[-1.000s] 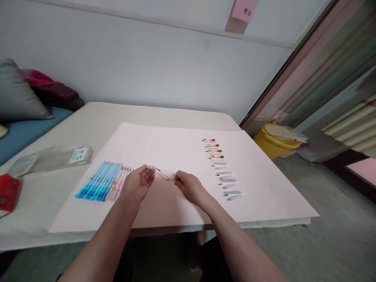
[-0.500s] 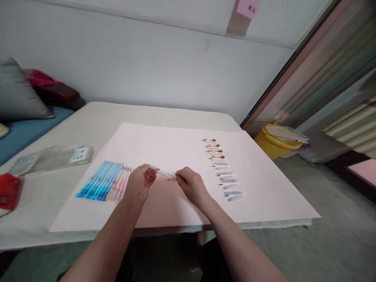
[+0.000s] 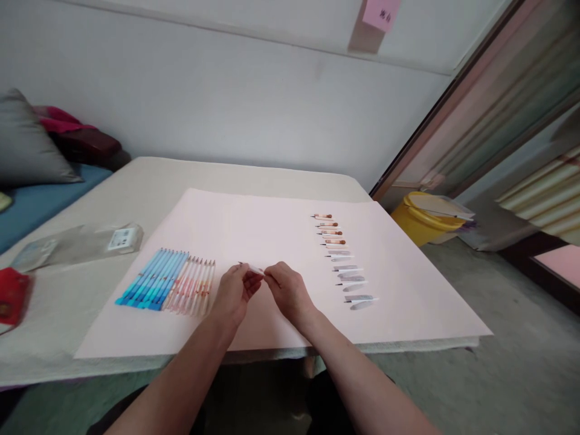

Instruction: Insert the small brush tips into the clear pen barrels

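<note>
Over the middle of the pink sheet, my left hand [image 3: 235,292] is closed around a slim whitish pen [image 3: 255,269], whose dark tip pokes out past the fingers to the left. My right hand [image 3: 289,289] is closed too, pinching the pen's right end between thumb and fingertips. Just left of the hands lie pink-patterned pens [image 3: 193,284] in a row, beside a row of blue pens [image 3: 154,278]. To the right is a column of separate pen parts: brown-ended pieces [image 3: 333,233] farther back and greyish pieces with thin white refills [image 3: 357,298] nearer.
The pink sheet [image 3: 421,302] covers much of the cloth-topped table [image 3: 149,181]. Clear plastic packaging [image 3: 90,248] and a red item [image 3: 13,296] lie at the left. A yellow bucket [image 3: 414,223] stands beyond the right edge, and a wall [image 3: 226,103] is behind.
My left hand has moved right, closer to my right hand. The long white refill that stretched between them is now mostly hidden, and more of the pink-patterned pens show.
</note>
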Demonstrator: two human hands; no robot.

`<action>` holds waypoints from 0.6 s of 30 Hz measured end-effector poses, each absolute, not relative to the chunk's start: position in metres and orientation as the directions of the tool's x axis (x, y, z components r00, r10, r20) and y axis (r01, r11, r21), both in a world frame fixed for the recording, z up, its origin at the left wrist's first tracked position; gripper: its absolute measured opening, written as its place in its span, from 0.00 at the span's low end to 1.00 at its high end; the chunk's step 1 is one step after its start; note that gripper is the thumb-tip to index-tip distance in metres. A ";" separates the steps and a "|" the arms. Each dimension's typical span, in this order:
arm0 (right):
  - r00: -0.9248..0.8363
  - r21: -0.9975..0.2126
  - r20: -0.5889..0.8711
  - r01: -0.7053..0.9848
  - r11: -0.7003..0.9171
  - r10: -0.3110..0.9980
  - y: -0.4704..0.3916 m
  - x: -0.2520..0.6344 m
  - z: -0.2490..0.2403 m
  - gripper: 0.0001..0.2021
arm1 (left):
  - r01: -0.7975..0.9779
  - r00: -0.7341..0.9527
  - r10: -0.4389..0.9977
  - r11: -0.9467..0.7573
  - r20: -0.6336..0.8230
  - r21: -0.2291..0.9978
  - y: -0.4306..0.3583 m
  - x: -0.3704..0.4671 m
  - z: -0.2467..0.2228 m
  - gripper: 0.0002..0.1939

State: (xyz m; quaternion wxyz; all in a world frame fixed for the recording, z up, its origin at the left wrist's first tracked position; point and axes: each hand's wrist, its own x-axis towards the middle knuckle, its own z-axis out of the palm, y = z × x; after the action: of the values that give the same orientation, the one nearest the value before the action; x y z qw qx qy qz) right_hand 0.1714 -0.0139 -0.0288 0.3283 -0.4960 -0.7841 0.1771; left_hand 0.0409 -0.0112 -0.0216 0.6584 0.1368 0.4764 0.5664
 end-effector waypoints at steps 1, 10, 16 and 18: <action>-0.291 -0.602 0.339 0.663 0.444 0.895 -0.014 0.171 -0.029 0.10 | -0.616 -0.095 0.878 0.319 -0.470 0.721 -0.011 0.042 -0.022 0.04; -0.288 -0.593 0.315 0.684 0.424 0.904 -0.012 0.170 -0.030 0.09 | -0.623 -0.049 0.891 0.326 -0.451 0.711 -0.010 0.037 -0.023 0.04; -0.279 -0.651 0.315 0.632 0.421 0.907 -0.013 0.169 -0.030 0.08 | -0.651 0.016 0.872 0.380 -0.489 0.656 -0.010 0.038 -0.026 0.03; -0.279 -0.685 0.305 0.599 0.413 0.911 -0.011 0.172 -0.027 0.07 | -0.665 0.014 0.867 0.380 -0.498 0.643 -0.009 0.036 -0.025 0.03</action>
State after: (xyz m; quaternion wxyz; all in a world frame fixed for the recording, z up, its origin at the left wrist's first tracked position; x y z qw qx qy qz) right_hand 0.1716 -0.0106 -0.0265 0.3438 -0.4921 -0.7671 0.2262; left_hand 0.0361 -0.0087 -0.0255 0.7027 0.1138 0.4428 0.5452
